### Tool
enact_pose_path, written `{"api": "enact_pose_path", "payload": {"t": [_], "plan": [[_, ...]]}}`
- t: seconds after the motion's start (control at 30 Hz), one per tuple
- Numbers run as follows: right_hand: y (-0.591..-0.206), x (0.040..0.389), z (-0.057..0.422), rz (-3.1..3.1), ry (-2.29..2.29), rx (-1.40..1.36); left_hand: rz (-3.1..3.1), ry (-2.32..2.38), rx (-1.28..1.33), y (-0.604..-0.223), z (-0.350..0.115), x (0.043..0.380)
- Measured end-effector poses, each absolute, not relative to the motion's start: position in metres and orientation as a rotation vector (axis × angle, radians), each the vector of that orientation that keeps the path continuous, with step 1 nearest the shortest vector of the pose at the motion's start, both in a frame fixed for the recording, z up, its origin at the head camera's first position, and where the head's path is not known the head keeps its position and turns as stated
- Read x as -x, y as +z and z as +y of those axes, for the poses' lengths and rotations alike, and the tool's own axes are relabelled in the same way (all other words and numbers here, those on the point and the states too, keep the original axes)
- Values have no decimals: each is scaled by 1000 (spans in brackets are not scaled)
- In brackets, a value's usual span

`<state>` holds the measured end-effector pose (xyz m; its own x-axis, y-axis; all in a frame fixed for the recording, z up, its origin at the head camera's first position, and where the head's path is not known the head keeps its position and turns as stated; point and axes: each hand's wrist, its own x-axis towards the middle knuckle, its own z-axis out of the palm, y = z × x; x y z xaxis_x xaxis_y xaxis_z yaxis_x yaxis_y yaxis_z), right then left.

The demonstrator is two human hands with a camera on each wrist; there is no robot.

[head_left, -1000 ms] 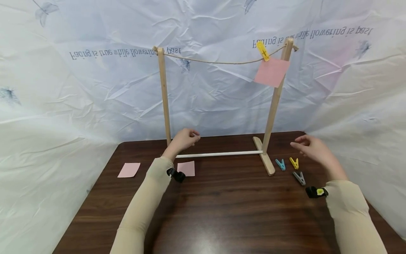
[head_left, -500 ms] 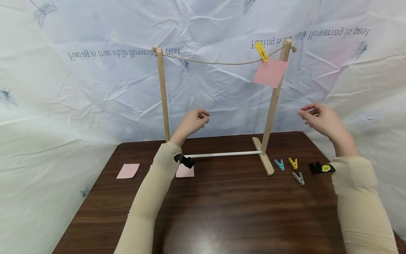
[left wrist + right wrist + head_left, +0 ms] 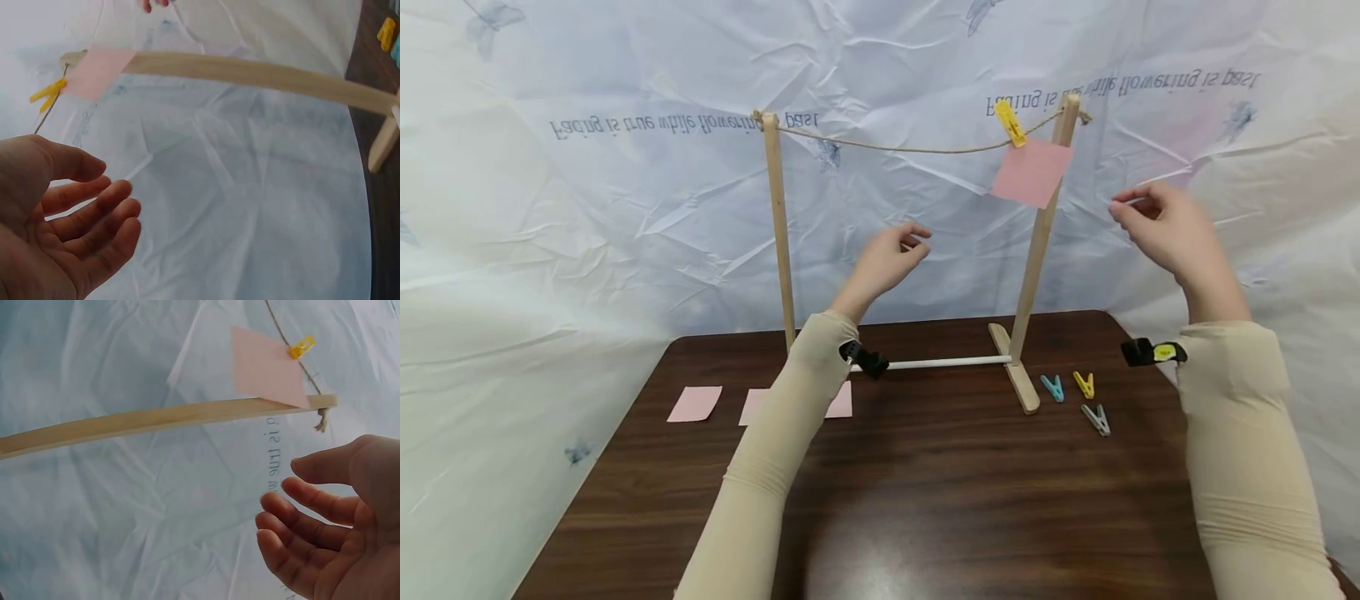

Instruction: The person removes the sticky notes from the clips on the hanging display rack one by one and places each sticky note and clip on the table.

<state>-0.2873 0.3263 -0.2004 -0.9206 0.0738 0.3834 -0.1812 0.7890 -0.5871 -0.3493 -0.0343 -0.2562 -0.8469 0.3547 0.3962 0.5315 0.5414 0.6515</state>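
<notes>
A pink paper square (image 3: pixel 1032 173) hangs by one corner from the rope (image 3: pixel 917 150), held there by a yellow clothespin (image 3: pixel 1010 123). My left hand (image 3: pixel 891 257) is raised in front of the frame, below the rope and left of the hanging paper; its fingers are loosely bent around nothing. To the right of the right post, my right hand (image 3: pixel 1168 225) is lifted at about the paper's lower edge, also holding nothing. In the right wrist view the paper (image 3: pixel 265 369) and clothespin (image 3: pixel 302 347) appear beyond the loosely curled fingers.
Two wooden posts (image 3: pixel 779 225) carry the rope, joined low by a white rod (image 3: pixel 951 362). Blue (image 3: pixel 1052 387), yellow (image 3: pixel 1084 384) and grey (image 3: pixel 1097 419) clothespins lie on the table (image 3: pixel 962 500) at right. Pink paper squares (image 3: pixel 696 404) lie at left, two partly behind the left sleeve.
Both hands have risen from low over the table. The left has also moved right, toward the hanging paper. The paper and clothespins keep their places, while the head view has shifted slightly.
</notes>
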Motion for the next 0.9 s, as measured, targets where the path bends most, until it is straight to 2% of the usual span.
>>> {"api": "enact_pose_path", "payload": {"t": [0.57, 0.9], "plan": [[-125, 292, 285, -2284, 1241, -179, -2299, -1632, 715, -233, 26, 363], [-101, 299, 251, -2351, 1117, -207, -2149, -2042, 634, -225, 56, 373]]}}
